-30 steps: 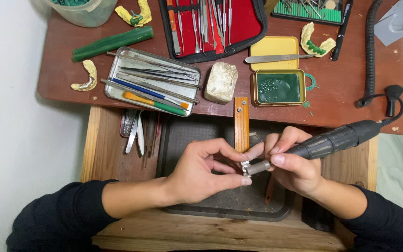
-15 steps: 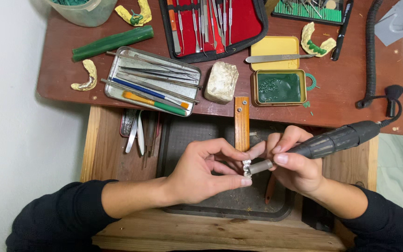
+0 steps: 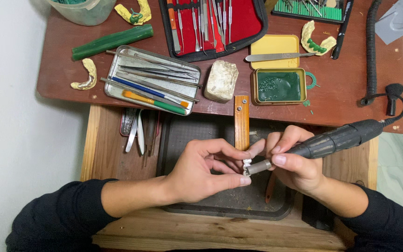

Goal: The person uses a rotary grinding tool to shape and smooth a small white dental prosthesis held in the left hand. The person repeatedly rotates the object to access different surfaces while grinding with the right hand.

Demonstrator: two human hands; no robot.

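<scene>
My left hand [image 3: 206, 170] pinches a small silvery metal piece [image 3: 246, 163] between thumb and fingertips, over a dark tray [image 3: 183, 186] in an open wooden drawer. My right hand [image 3: 292, 165] grips a black rotary handpiece [image 3: 336, 138] like a pen. Its silver nose [image 3: 259, 167] meets the small piece. A black cable [image 3: 397, 109] runs from the handpiece up to the right. A wooden bench peg [image 3: 241, 121] juts out from the desk edge just above the fingers.
The brown desk [image 3: 341, 107] carries a metal tray of instruments [image 3: 152, 79], a red-lined tool case [image 3: 211, 23], a whitish block [image 3: 221, 80], a green wax tin [image 3: 278, 86], a yellow lid [image 3: 274, 46], a green stick [image 3: 113, 41] and yellowish dental casts [image 3: 86, 74]. Flat tools [image 3: 136, 133] lie in the drawer's left.
Both hands stay at the same spot. The handpiece nose has shifted slightly against the small piece, and my fingers have adjusted a little around it.
</scene>
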